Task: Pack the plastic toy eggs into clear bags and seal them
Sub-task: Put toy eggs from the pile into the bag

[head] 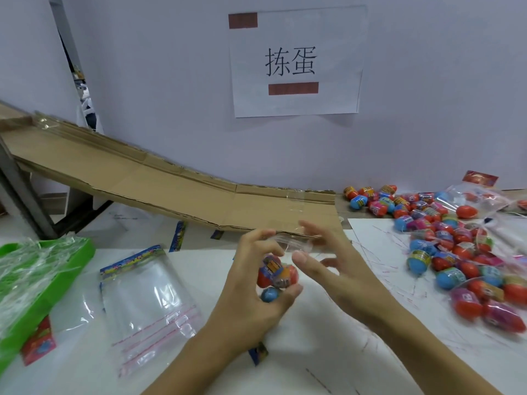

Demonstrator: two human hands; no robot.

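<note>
Right, mid-table: the left hand (256,276) is curled round a small clear plastic bag (281,263) with red and blue toy eggs (275,273) bunched inside, fingers wrapped under the load and thumb up at the film. The right hand (319,262) has its fingers spread and only loosely bent, fingertips at the bag's open mouth; whether it actually pinches the film is hard to tell through the glare.

These eggs look light, hard and smooth (slippery inside thin film, I'd judge), so the sensible hold is cupping them from below, as the left hand does, while the floppy bag top gets taken by its two edges. The film is soft and will crumple rather than hold shape.

Room now. Left of the hands lies a stack of empty clear bags with red seal strips (148,303), beyond it a green tray of crumpled film (85,249). To the right, well apart, sits the heap of loose coloured eggs (456,252) among scattered thin strips. Behind the hands a brown cardboard ramp (176,189) slopes down to end near them. White table (313,352) shows bare beneath the wrists.
</note>
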